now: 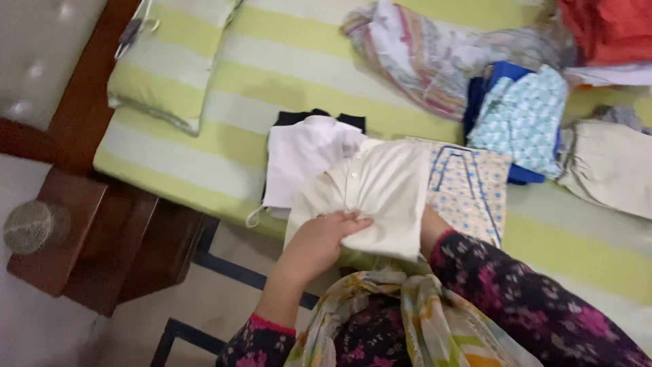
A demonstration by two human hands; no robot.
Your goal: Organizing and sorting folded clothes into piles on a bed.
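My left hand (319,239) grips the lower left edge of a folded cream buttoned shirt (380,190), held over the front edge of the bed. My right hand is hidden beneath that shirt; only the wrist (429,230) shows, coming out of a dark floral sleeve. Just left of the cream shirt lies a folded white garment (302,156) on top of a black one (299,117). Under its right side lies a folded pale yellow piece with blue trim (468,187).
The bed has a green and white striped sheet (272,75) with a matching pillow (170,61). Unfolded clothes pile at the back right: a patterned cloth (421,54), a blue print top (523,115), an orange fabric (611,27), a beige garment (611,170). A wooden bedside table (88,238) stands left.
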